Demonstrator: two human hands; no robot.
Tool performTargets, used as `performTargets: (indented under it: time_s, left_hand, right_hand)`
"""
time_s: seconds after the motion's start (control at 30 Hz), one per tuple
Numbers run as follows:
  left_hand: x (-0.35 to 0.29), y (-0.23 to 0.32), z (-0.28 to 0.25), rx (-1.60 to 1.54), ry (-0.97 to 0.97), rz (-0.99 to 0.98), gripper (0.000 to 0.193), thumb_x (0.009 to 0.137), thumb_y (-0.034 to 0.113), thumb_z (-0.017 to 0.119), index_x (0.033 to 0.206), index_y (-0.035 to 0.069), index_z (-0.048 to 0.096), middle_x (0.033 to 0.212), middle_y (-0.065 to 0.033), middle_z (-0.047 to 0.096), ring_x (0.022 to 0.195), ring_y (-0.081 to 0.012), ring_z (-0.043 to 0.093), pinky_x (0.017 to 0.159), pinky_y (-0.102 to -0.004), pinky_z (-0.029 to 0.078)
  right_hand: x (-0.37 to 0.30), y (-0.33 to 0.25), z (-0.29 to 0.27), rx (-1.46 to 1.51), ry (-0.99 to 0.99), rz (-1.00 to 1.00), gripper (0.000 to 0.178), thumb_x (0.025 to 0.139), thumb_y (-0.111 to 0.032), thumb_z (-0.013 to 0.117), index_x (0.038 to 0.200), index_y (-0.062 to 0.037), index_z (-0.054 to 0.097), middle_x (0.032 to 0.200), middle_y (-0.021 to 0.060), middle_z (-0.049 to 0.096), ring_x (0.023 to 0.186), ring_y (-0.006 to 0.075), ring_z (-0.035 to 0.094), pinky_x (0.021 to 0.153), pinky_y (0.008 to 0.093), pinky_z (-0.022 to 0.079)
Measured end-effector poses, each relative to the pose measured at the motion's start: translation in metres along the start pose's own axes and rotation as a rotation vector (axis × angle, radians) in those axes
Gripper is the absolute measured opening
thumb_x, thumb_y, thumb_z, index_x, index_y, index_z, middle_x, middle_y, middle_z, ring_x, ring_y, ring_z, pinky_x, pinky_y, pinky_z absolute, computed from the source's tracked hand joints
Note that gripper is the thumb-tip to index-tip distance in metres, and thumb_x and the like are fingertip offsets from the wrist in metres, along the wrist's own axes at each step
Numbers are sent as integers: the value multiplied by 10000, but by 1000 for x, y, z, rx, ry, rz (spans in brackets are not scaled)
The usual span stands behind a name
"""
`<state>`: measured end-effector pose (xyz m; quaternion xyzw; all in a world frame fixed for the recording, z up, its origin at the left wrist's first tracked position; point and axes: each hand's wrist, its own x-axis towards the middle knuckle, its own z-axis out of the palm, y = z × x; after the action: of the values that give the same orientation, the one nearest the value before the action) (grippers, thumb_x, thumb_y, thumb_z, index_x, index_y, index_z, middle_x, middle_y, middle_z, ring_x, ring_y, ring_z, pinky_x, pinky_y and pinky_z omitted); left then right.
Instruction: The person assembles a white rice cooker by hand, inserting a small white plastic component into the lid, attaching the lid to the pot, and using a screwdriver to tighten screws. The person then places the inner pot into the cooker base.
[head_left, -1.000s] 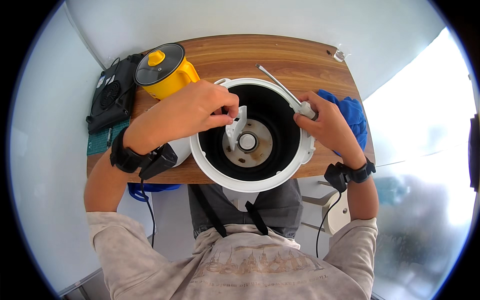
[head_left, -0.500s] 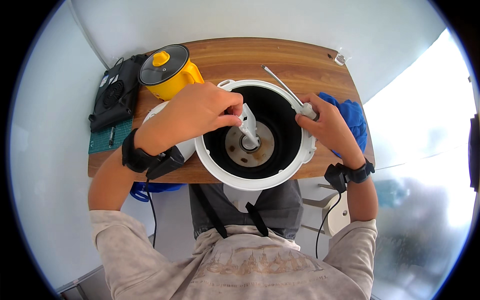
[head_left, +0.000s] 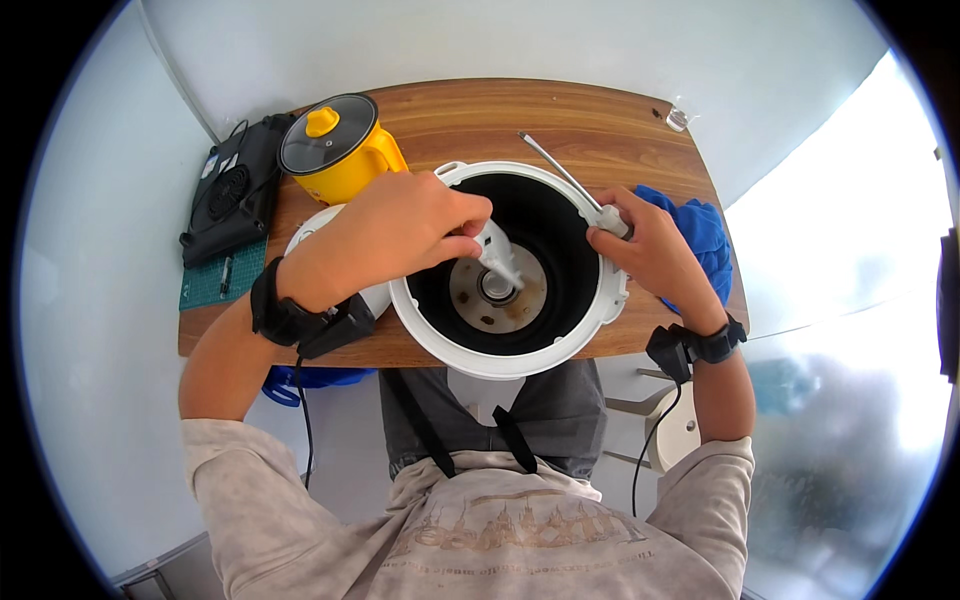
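Note:
Between the thumb and fingers of my left hand (head_left: 420,222) is a white plastic part (head_left: 497,254), narrow and slanting down into the cooker. Its lower end overlaps the centre of the stained metal base plate (head_left: 522,308); whether it touches cannot be told. The white cooker body (head_left: 480,367), open at the top with a black inner wall, stands at the table's front edge. My right hand (head_left: 650,245) is closed around the pale handle of a screwdriver (head_left: 562,172) at the right rim, the metal shaft pointing up and left, away from the part.
A yellow pot (head_left: 345,180) with a dark lid stands back left, beside an upturned black appliance (head_left: 232,190) and a green cutting mat (head_left: 205,290). A blue cloth (head_left: 708,240) lies right of my right hand. Near the back right edge sits a small clear object (head_left: 677,120).
The white part has turned in my left hand, its lower end swinging slightly right. My right hand and the screwdriver have hardly moved.

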<state>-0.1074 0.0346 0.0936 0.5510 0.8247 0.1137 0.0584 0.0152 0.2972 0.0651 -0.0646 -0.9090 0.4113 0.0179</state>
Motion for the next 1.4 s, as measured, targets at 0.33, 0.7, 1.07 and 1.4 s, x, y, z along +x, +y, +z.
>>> performTargets:
  time_s: [0.33,0.7,1.07,1.4]
  left_hand:
    - [1,3,5,46,-170,23,194,855,275,759,851,114,651,733,-61,678,704,-255,671,635,-360,497]
    - [-21,11,-13,-72,40,-34,147,941,223,666,965,87,715,848,-71,713,730,-228,671,685,-335,520]
    - [-133,-84,23,-35,96,-799,365,939,312,699,1204,65,648,1086,-124,701,956,-249,669,814,-354,534]
    - [-133,-107,72,-38,90,-816,506,873,276,753,1317,66,629,1180,-203,700,1048,-335,692,916,-406,538]
  right_hand:
    - [-1,6,2,15,29,-27,300,886,-178,697,1115,-2,617,839,146,713,708,203,665,683,325,528]
    - [-2,7,4,26,35,1,302,895,-187,696,1131,-15,619,816,124,699,669,175,631,631,313,513]
    - [-2,3,5,42,33,40,312,900,-203,695,1141,-21,615,821,114,695,644,153,625,576,295,501]
    - [-10,-3,4,89,37,89,311,934,-257,678,1139,-29,626,857,98,703,712,149,689,581,279,570]
